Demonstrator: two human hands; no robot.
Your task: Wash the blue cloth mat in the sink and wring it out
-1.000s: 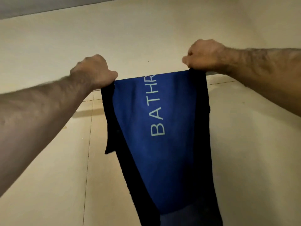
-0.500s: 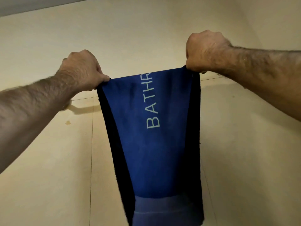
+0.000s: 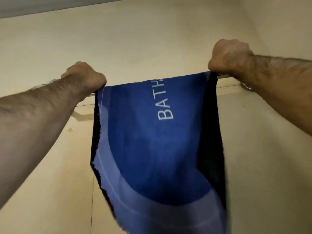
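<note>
Lifted, wider-spread blue mat [image 3: 152, 149] between gripping left hand [image 3: 84, 76] and right hand [image 3: 229, 56].

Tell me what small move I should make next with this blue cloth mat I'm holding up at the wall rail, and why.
Probably lower both fists to lay the top edge over the thin metal wall rail. The left hand and right hand each grip a top corner of the blue cloth mat level with that rail, and the mat hangs spread flat between them, so it looks ready to drape.
</note>
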